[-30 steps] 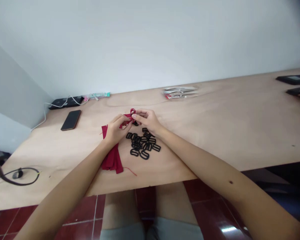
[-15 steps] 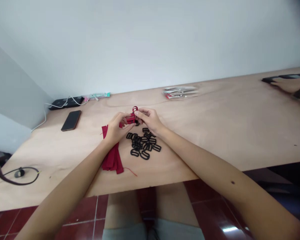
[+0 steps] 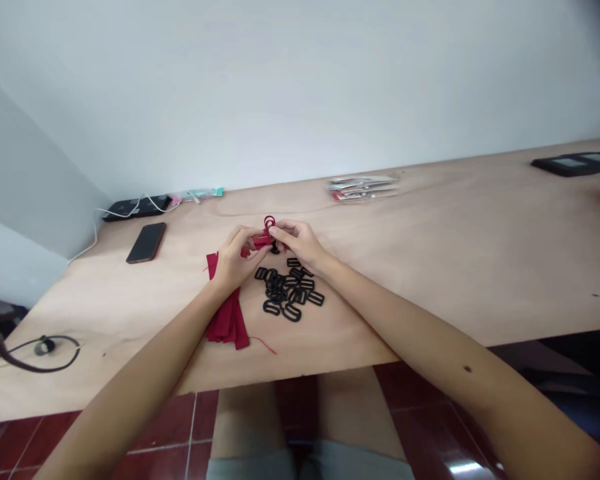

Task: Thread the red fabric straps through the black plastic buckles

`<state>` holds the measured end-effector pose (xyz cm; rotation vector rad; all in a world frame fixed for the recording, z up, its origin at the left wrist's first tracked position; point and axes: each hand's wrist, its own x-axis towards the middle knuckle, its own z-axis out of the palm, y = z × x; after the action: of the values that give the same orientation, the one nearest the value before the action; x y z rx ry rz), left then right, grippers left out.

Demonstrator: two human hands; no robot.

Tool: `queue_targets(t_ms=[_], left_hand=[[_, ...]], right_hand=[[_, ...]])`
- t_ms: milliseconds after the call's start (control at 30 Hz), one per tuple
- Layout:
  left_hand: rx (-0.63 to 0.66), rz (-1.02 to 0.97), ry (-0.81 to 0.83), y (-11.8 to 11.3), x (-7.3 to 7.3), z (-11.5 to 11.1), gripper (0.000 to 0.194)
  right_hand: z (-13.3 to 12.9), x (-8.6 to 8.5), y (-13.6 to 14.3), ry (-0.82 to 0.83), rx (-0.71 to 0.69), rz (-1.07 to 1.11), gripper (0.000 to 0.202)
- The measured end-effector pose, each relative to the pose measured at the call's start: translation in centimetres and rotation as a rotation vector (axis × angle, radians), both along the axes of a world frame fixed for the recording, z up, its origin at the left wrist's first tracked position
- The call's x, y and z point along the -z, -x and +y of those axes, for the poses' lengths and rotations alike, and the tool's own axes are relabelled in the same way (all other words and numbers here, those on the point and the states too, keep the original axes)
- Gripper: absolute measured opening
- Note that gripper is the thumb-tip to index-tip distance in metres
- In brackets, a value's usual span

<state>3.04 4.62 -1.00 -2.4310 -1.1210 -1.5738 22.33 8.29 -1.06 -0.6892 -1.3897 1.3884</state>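
Observation:
Between my two hands, a red strap (image 3: 261, 241) is pinched just above the table, with a loop of it standing up at the top. My left hand (image 3: 236, 259) grips it from the left, fingers closed. From the right, my right hand (image 3: 299, 241) pinches the strap near the loop. A small black piece shows under the fingertips; whether it is threaded on the strap I cannot tell. Below my hands lies a loose pile of black strap buckles (image 3: 285, 288). A stack of red straps (image 3: 226, 320) lies beneath my left wrist, with a loose thread at its end.
A phone (image 3: 147, 243) lies at the left, near a black box (image 3: 136, 207) with a white cable. Thin packets (image 3: 363, 187) sit by the wall, and a black device (image 3: 577, 163) is at the far right. A black cable (image 3: 70, 363) curls at the left front.
My hands stay nearly in place with the red strap. The other person's hand at the far right has drawn away from the black device. The whole view has shifted slightly.

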Motion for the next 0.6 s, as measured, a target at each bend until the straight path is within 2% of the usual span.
queue_targets(t_ms=[300, 600], left_hand=[[-0.054, -0.012, -0.016, -0.14, 0.02, 0.02, 0.018], [-0.019, -0.001, 0.020, -0.08, 0.15, 0.00, 0.017]], right_hand=[[-0.50, -0.24, 0.10, -0.057, -0.046, -0.092, 0.053], [-0.05, 0.17, -0.12, -0.061, -0.047, -0.095, 0.053]])
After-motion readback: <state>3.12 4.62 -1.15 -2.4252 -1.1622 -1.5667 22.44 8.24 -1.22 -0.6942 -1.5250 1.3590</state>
